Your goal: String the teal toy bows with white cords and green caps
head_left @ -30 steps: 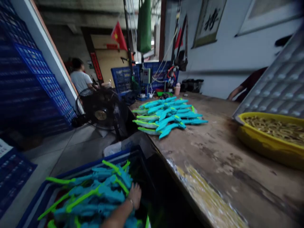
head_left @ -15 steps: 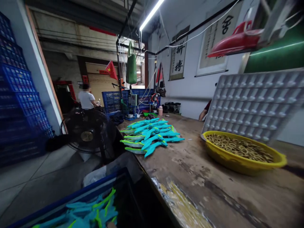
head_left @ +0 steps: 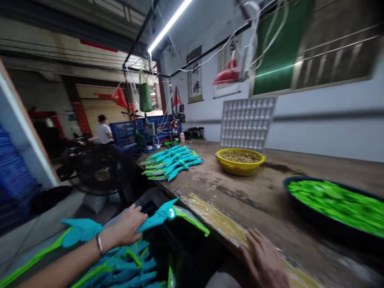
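My left hand (head_left: pixel 130 224) is closed round the turquoise end of a hand tool (head_left: pixel 159 216). A white round mark shows on the tool, and its grey, lime-green-edged blade-like part points right. A similar tool (head_left: pixel 82 231) lies across the left side, partly behind my forearm; whether my hand touches it I cannot tell. Below is a crate of more such turquoise tools (head_left: pixel 129 264). My right hand (head_left: pixel 265 260) rests with fingers apart on the plastic-wrapped table edge (head_left: pixel 216 218), holding nothing. A pile of the same tools (head_left: pixel 172 162) lies on the table.
A yellow basin (head_left: pixel 240 168) of small brass-coloured rings stands before a grey moulded panel (head_left: pixel 247 122). At right is a dark tub (head_left: pixel 288 188) of lime-green pieces. A black fan (head_left: pixel 102 172) stands left. A person (head_left: pixel 104 132) is in the background.
The view has swung right and the dark tub of green pieces has come into sight. Both my hands have entered the picture, the left with a tool in it.
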The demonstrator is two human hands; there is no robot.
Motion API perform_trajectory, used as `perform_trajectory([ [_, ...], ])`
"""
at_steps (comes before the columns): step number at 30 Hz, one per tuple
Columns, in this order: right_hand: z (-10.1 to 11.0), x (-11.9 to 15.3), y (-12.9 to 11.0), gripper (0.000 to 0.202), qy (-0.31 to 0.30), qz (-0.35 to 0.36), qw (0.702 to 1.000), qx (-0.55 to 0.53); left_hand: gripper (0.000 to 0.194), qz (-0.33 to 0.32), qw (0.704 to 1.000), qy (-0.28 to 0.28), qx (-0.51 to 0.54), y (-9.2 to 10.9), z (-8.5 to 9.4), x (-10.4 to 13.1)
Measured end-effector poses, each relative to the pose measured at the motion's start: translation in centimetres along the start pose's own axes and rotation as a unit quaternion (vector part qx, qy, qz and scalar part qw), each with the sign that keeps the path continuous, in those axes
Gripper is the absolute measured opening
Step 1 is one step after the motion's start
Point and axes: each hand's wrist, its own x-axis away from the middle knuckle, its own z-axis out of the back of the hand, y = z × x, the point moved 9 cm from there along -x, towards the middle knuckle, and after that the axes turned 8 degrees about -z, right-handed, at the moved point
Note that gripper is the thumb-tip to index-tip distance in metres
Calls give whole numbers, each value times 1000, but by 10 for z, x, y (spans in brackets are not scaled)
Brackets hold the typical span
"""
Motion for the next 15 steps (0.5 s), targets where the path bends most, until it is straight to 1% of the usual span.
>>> perform_trajectory([
  [1,11,3,-5,41,12,-15,1000,-8,34,-13,1000,20,0,13,15,-4],
  [3,28,12,-16,35,-1,-26,999,-27,28,-38,998,59,3,38,45,-17],
  [5,43,23,-25,28,-38,-29,998,-51,24,-59,993,99,15,61,77,-37],
  [7,58,30,-22,21,-88,-63,990,-87,28,-64,987,142,43,76,115,-62],
  [8,66,30,-15,19,-111,-91,984,-102,33,-59,983,163,61,80,135,-76],
  [10,82,27,6,17,-142,-151,972,-113,42,-31,972,201,113,81,175,-104],
  [11,91,24,19,17,-147,-176,968,-104,48,-25,967,211,138,82,192,-118],
  [12,100,20,34,17,-148,-196,965,-90,51,-18,961,217,171,81,203,-130],
  [13,110,16,49,16,-148,-212,963,-72,53,-6,951,227,210,80,211,-141],
  [14,119,13,65,15,-148,-230,960,-57,53,4,936,241,256,79,213,-149],
  [15,129,10,82,14,-149,-246,957,-42,53,12,918,254,305,79,209,-154],
])
